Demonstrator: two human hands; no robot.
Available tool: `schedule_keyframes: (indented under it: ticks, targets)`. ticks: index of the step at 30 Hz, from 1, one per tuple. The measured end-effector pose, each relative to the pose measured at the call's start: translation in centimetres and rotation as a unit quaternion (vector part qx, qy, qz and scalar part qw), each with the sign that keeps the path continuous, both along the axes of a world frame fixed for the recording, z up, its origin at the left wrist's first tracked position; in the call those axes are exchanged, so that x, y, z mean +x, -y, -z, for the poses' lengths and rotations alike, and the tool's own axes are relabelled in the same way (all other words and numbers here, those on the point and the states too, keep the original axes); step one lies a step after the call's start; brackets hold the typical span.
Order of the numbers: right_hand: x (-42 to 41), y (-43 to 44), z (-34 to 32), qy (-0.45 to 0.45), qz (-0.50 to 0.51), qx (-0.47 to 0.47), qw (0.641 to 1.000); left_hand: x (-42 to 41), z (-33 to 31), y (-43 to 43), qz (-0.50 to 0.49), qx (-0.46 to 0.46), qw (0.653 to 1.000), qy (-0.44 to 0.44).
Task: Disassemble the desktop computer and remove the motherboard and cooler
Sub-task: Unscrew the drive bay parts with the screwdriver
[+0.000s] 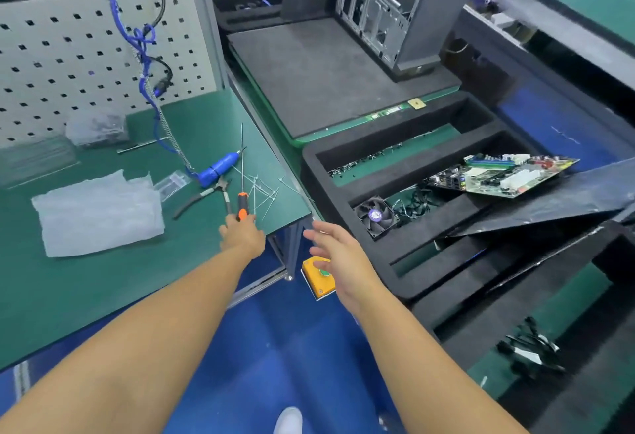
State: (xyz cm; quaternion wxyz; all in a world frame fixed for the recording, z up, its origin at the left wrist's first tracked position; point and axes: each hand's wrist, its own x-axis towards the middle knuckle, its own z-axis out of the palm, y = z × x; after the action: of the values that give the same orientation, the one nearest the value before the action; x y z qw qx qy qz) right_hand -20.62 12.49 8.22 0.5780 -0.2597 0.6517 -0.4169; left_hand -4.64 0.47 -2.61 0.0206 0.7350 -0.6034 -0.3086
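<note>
From the head view, the left hand (pixel 242 236) has its grip closed round the orange-and-black handle of the screwdriver (pixel 242 202). The long shaft lies flat on the green tabletop (pixel 103 282), pointing away, just beside the pliers (pixel 206 193) and some loose cable ties (pixel 266 193). The right hand (pixel 338 255) hangs over the floor with its grip open, holding nothing.

The motherboard (pixel 498 176) rests tilted in a compartment of the black foam tray (pixel 405 165), and the cooler (pixel 376 216) sits in the next compartment nearer the person. The case (pixel 412 11) stands upright well apart from them, so both parts appear to be out already.

I cannot tell whether the tool is being taken up or laid down. Either way, it is best kept low and parallel to the tabletop edge, away from the ties, so it cannot roll off.
</note>
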Motion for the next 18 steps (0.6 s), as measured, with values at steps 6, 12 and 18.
schedule_keyframes:
  ticks: [6, 12, 18]
  targets:
    - [-0.8, -1.0, 1.1, 0.017, 0.019, 0.021, 0.999, 0.3, 0.9, -0.3, -0.018, -0.076, 0.997, -0.018]
    - [-1.2, -1.7, -0.4, -0.044, -0.03, -0.015, 0.998, -1.2, -3.2, -3.1, -0.142, -0.155, 0.965, -0.155]
    - [0.0, -3.1, -5.1, -0.24, -0.153, -0.152, 0.947, -4.7, -11.6, -9.7, -0.214, -0.21, 0.899, -0.318]
